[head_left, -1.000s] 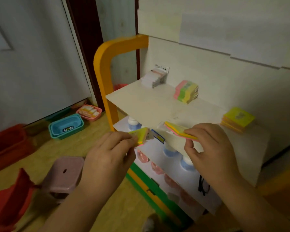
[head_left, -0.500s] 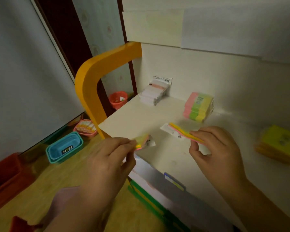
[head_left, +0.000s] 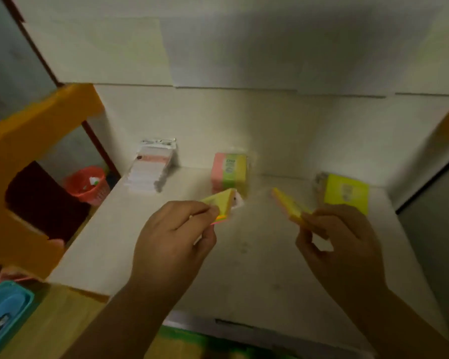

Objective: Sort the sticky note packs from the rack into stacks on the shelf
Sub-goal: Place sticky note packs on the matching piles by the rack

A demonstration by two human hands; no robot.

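Observation:
My left hand [head_left: 174, 239] pinches a small yellow-and-pink sticky note pack [head_left: 222, 204] above the white shelf [head_left: 244, 268]. My right hand [head_left: 340, 244] grips a flat yellow-and-orange sticky note pack [head_left: 288, 206], tilted up toward the back. Against the back wall stand three stacks: a white-and-pink stack [head_left: 152, 168] at the left, a pink-green-yellow stack [head_left: 230, 171] in the middle just behind my left hand's pack, and a yellow stack [head_left: 345, 194] at the right, just behind my right hand.
An orange frame [head_left: 24, 161] borders the shelf on the left. Behind it a red basket [head_left: 87, 183] sits on the floor. A blue basket [head_left: 3, 314] lies at the lower left. A wall panel [head_left: 244, 60] rises behind the shelf.
The view has swung closer and over the shelf. Both hands have carried their packs forward toward the back stacks; the right hand's pack now nears the yellow stack.

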